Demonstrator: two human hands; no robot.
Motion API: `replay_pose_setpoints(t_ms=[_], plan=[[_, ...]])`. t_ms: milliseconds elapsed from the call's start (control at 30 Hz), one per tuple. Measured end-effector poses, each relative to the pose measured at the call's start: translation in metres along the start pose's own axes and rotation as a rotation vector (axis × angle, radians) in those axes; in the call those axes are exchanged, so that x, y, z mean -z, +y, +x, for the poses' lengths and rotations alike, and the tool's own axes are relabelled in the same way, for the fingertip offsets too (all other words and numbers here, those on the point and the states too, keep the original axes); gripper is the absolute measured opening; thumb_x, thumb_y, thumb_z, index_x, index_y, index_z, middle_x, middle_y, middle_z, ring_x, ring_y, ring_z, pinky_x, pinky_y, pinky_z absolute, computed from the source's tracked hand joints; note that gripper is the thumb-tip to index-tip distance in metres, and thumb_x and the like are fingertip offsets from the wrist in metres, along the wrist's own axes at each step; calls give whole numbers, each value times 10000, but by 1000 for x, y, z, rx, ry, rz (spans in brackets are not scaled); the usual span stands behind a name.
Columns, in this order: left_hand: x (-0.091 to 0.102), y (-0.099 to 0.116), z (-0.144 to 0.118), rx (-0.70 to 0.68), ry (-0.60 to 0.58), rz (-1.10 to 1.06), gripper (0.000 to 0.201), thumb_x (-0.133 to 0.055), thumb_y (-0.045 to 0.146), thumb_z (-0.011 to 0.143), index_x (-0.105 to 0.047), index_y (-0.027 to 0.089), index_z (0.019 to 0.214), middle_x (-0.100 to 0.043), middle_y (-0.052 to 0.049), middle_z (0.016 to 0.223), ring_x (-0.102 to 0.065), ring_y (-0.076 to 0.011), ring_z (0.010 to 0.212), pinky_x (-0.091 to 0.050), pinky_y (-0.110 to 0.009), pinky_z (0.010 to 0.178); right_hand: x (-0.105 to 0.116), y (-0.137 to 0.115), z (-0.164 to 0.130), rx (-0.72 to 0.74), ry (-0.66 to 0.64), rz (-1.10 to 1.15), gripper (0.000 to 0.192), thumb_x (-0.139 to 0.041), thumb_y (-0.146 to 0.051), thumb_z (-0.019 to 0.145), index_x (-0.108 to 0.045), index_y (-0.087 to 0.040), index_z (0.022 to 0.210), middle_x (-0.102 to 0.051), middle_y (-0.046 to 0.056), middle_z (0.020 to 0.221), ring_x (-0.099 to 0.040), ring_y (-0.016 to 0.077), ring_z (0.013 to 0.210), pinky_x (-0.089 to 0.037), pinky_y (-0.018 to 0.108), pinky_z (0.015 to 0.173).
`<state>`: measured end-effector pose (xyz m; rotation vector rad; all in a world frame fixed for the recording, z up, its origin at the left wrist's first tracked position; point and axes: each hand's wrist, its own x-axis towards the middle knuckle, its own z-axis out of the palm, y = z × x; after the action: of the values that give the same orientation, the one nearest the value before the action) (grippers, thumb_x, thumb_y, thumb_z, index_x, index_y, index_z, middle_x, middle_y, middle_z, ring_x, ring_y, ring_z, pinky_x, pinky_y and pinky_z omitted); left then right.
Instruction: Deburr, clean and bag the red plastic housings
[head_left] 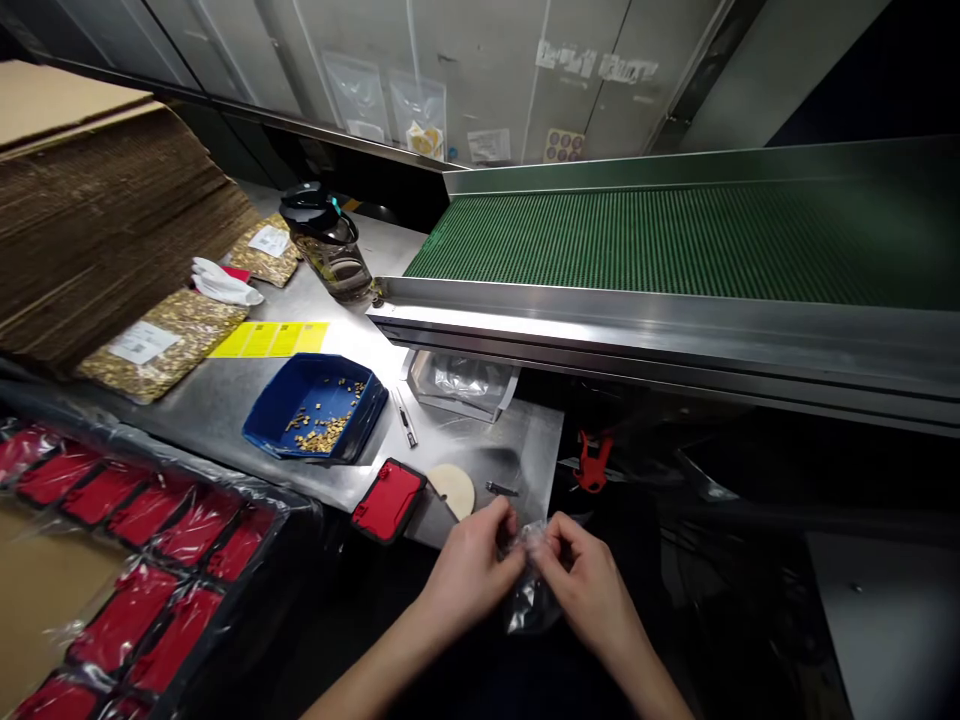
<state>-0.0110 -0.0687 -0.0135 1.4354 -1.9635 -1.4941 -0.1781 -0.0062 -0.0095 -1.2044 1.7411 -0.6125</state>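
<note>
Left hand (471, 568), right hand (583, 580): side by side below table edge, fingertips of both pinching top of small clear plastic bag (531, 590); bag hangs between hands, contents unclear. Red case (388, 500): at steel table (225, 395) edge, just beside pale disc (453, 489). Blue tray (315, 405): holds small brass parts. Green conveyor belt (675, 240): right, behind table. Red cases in film (135, 560): lower left.

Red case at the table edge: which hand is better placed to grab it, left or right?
Left. The left hand is the one nearer the red case, which lies up and to its left. The right hand would have to cross over. Both pinch a clear plastic bag.
</note>
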Motion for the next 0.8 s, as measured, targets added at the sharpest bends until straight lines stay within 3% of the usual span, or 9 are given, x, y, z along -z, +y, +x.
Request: replay_pose_setpoints(t_ms=[67,200,300,367,433,500,600,700,800], plan=[[-4,-4,7,18,21,-19,163,-603,149,787,-461,226,764,-531,53,668,-490,-146,624,-314,-254,596,0,3,-5,10,-18,-81,341,-544,-471,962,-443,-242,731,-490,-45,640,-488,149,599,-348,248,575],[7,-9,7,47,196,8,146,-473,130,866,-405,231,786,-465,40,707,-441,-152,662,-298,-270,641,3,18,-17,21,170,-483,154,-534,-309,917,-498,-251,779,-573,-14,708,-506,169,579,-272,289,556],[13,-9,-13,-31,62,-14,163,-511,87,810,-433,219,755,-495,47,711,-453,-135,661,-303,-256,639,-2,18,-15,85,166,-462,83,-519,-285,908,-565,-250,849,-636,34,856,-590,209,734,-347,295,611],[14,-15,-34,-43,-104,-59,185,-525,48,760,-439,209,728,-492,63,684,-432,-114,628,-288,-242,609,-7,11,-7,10,78,-316,265,-518,-383,952,-526,-234,733,-573,4,709,-547,182,661,-355,282,593],[16,-29,-58,50,-207,-133,190,-559,56,754,-443,204,727,-458,70,670,-391,-107,623,-263,-238,588,-11,1,3,-37,-88,-180,367,-581,-440,938,-478,-225,659,-493,-39,607,-493,147,592,-345,263,571],[23,-52,-84,202,-223,-275,208,-647,146,785,-454,200,733,-426,66,682,-364,-113,646,-256,-233,580,-13,-7,9,68,-344,-41,228,-743,-406,828,-603,-228,800,-618,-38,778,-582,156,737,-416,249,664],[40,-92,-124,374,-169,-569,383,-768,446,793,-466,211,775,-381,68,686,-328,-112,603,-284,-215,523,-21,-16,13,112,-618,200,415,-795,-405,799,-643,-282,1165,-689,-8,1086,-650,190,954,-486,261,795],[51,-122,-158,470,-36,-594,545,-685,718,795,-483,213,759,-333,75,651,-287,-104,532,-297,-218,452,-48,-32,19,29,-504,104,231,-565,-421,987,-667,-253,1108,-693,-2,910,-672,176,819,-504,274,737],[54,-135,-173,531,111,-473,630,-541,804,851,-528,187,729,-373,60,627,-311,-102,516,-286,-229,484,-86,-62,40,198,-311,-242,238,-554,-362,1008,-660,-251,1190,-702,47,1111,-675,213,978,-513,320,880]])
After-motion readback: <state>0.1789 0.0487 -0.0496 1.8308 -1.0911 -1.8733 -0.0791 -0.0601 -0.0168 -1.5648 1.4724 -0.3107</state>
